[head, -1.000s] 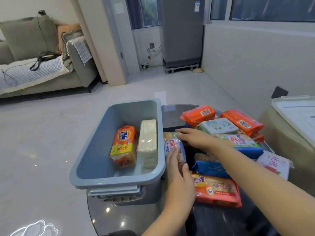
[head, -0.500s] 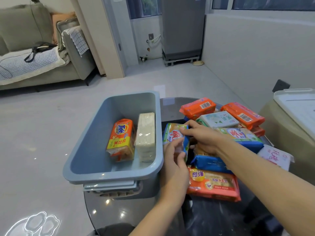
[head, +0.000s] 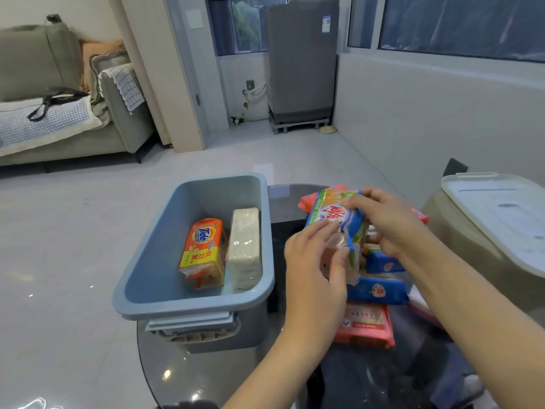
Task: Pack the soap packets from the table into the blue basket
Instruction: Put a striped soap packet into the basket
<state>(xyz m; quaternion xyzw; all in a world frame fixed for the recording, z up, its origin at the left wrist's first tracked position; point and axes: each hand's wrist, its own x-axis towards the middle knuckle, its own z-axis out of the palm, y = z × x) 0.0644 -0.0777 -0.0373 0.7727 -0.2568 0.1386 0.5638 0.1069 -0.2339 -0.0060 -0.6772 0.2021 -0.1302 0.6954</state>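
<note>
1. The rectangular blue-grey plastic basket [head: 165, 252] stands on the round dark glass table [head: 236, 370], at about 9 o'clock from both hands.
2. Inside the basket, an orange and yellow Tide soap packet [head: 203, 253] lies just beside a pale cream clear-wrapped soap block [head: 245, 247], the block toward 3 o'clock against the basket's wall.
3. A blue, green and white glossy soap packet with a red character [head: 334, 219] is held above the table, tilted, just outside the basket's 3 o'clock rim.
4. The left hand [head: 315, 270] grips that packet's near end, fingers curled together against its face.
5. The right hand [head: 386, 222] pinches the packet's far end, fingers bent over the top edge.
6. Under the hands, at 5 o'clock from the held packet, a blue soap packet [head: 379, 292] and a pink-red soap packet [head: 367, 326] lie on the table, touching.
7. A red-orange packet [head: 306, 202] peeks out at 11 o'clock from the held packet.
</note>
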